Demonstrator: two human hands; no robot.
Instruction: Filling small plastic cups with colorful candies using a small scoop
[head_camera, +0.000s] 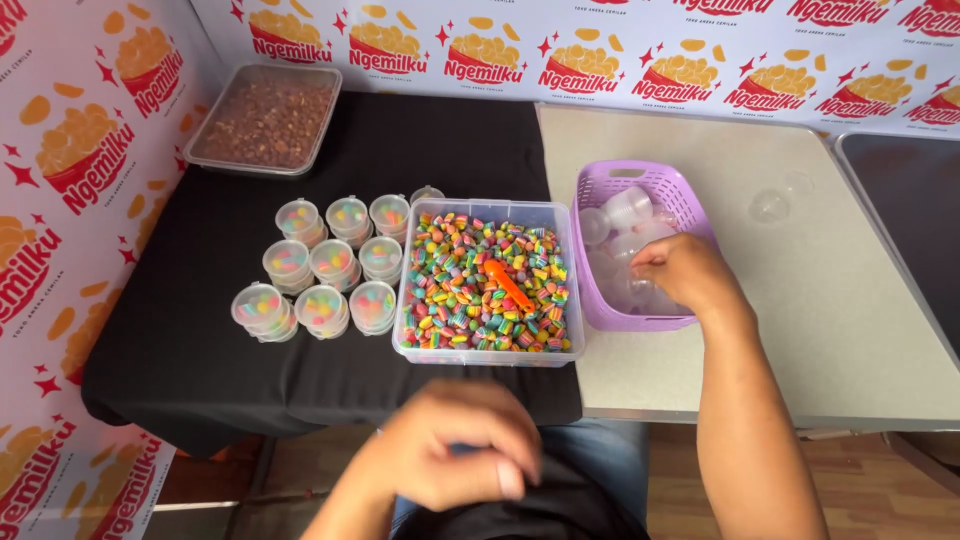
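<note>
My right hand (683, 272) reaches into a purple plastic basket (690, 195) that holds several empty clear cups (625, 208); its fingers curl among them and what they grip is hidden. My left hand (455, 450) is blurred, low over my lap, with fingers curled and nothing seen in it. Between the hands stands a clear tub (487, 210) full of multicoloured candies (450, 290) with an orange scoop (507, 283) lying in it. Left of the tub stand several lidded small cups (325, 265) filled with the same candies.
A clear lidded tray of brown snacks (264, 120) sits at the back left on the black tablecloth (200, 350). A loose clear lid (768, 205) lies on the beige table (800, 300). Printed red and white panels wall the back and left.
</note>
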